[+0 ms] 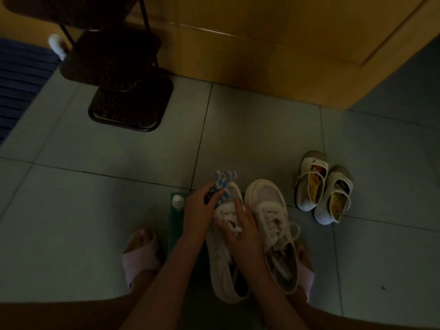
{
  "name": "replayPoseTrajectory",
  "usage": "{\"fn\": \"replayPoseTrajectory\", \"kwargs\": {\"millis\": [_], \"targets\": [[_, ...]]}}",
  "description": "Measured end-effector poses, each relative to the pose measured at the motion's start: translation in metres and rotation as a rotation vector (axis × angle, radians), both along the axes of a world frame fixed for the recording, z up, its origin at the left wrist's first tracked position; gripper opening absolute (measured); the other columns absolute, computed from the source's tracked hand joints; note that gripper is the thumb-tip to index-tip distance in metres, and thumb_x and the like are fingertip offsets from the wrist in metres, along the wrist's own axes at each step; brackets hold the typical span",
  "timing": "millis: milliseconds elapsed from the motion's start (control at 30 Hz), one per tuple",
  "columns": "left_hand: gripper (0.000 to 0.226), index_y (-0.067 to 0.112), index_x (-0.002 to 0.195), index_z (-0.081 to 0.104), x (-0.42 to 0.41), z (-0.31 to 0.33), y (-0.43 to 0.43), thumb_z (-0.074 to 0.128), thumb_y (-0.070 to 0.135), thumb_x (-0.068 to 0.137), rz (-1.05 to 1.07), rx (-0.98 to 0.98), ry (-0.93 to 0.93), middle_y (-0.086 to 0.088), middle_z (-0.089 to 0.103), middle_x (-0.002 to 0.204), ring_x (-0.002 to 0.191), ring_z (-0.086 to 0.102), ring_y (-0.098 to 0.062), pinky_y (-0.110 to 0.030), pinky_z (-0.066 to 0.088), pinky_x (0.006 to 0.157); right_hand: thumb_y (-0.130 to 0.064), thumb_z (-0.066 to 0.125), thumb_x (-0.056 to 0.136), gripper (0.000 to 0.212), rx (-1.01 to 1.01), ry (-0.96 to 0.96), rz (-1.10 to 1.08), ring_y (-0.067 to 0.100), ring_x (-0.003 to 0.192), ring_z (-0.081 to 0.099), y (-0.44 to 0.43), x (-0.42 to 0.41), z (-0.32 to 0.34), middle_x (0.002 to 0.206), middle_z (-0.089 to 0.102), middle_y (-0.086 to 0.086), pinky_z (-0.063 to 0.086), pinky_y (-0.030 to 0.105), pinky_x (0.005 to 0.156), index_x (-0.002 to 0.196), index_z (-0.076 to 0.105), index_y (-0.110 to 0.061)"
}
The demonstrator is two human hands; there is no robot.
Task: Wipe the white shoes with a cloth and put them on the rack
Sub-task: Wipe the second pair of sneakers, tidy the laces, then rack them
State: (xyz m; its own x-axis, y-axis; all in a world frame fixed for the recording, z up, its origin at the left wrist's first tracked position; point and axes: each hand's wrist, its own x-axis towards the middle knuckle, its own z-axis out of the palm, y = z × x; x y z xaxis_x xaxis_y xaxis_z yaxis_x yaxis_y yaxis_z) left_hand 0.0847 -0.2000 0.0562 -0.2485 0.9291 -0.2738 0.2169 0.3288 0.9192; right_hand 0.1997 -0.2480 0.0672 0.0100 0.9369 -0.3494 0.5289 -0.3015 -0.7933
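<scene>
No text, brand, number or sign can be read in this dim view. The yellow and red printed insoles inside the small grey-white strap shoes on the tiled floor carry a colourful print, but it is too small and too dark to tell any letter. The small bottle with a white cap is seen from above, so its side is hidden.

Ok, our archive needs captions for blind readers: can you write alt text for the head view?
A left hand presses a blue-and-white cloth on the toe of a white sneaker while the right hand holds it. Its mate stands alongside on the tiled floor; a dark rack stands beyond.
</scene>
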Motion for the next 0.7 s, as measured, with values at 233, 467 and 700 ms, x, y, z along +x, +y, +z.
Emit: {"fn": "replayPoseTrajectory", "kwargs": {"millis": [233,467,700], "targets": [[0.011,0.025,0.098,0.064,-0.005,0.003,-0.032,0.062,0.023,0.088,0.092,0.046,0.022,0.009,0.066,0.09,0.082,0.06,0.005,-0.014,0.046,0.07,-0.04,0.062,0.086,0.068,-0.013,0.035,-0.023,0.009,0.142,0.021,-0.002,-0.001,0.0,0.154,0.023,-0.008,0.027,0.037,0.116,0.145,0.028,-0.034],[0.019,0.013,0.105,0.065,0.0,0.031,0.011,0.058,0.024,0.09,0.021,0.101,0.071,0.002,0.065,0.091,0.081,0.061,-0.008,-0.004,0.043,0.066,-0.043,0.058,0.087,0.066,-0.005,0.013,-0.009,0.01,0.141,0.022,-0.002,-0.001,0.002,0.154,0.024,-0.007,0.026,0.035,0.116,0.145,0.027,-0.035],[0.033,0.008,0.125,0.056,0.014,0.022,0.094,0.052,0.02,0.094,-0.818,-0.171,0.346,-0.012,0.058,0.124,0.113,0.053,-0.024,-0.017,0.033,0.076,-0.04,0.059,0.088,0.067,0.012,0.021,-0.016,0.01,0.14,0.025,-0.001,-0.001,-0.002,0.153,0.024,-0.008,0.028,0.032,0.114,0.146,0.025,-0.035]]}}
